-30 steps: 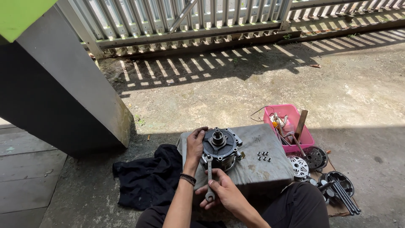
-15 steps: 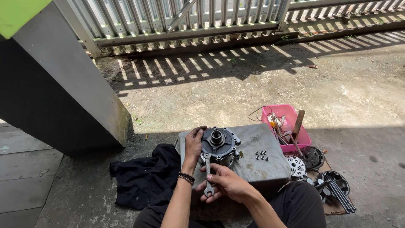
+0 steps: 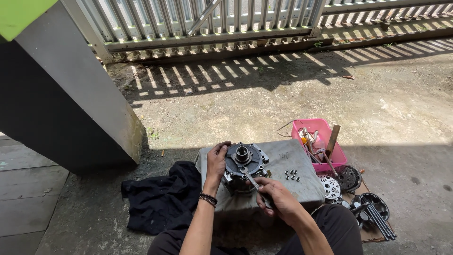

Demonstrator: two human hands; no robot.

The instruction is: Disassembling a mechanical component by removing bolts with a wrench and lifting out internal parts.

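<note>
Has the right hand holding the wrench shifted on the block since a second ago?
Yes. The right hand has slid rightward along the near edge of the grey block, swinging the wrench; the round metal housing stays put.

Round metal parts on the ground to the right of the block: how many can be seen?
3: a white perforated disc beside the block, a dark disc below the pink tray, and a dark ring-shaped housing nearest the knee. Others may be hidden.

Tabletop [image 3: 302,163]: bare strip between round metal housing [image 3: 243,163] and pink tray [image 3: 321,141], broken only by a cluster of small bolts [image 3: 292,175]. Left hand [image 3: 216,163] blocks the housing's left flank; right hand [image 3: 278,198] with wrench [image 3: 257,185] blocks its near side. Black cloth [image 3: 163,198] covers ground at left; round parts [image 3: 349,178] crowd the right. Far side open.
</note>
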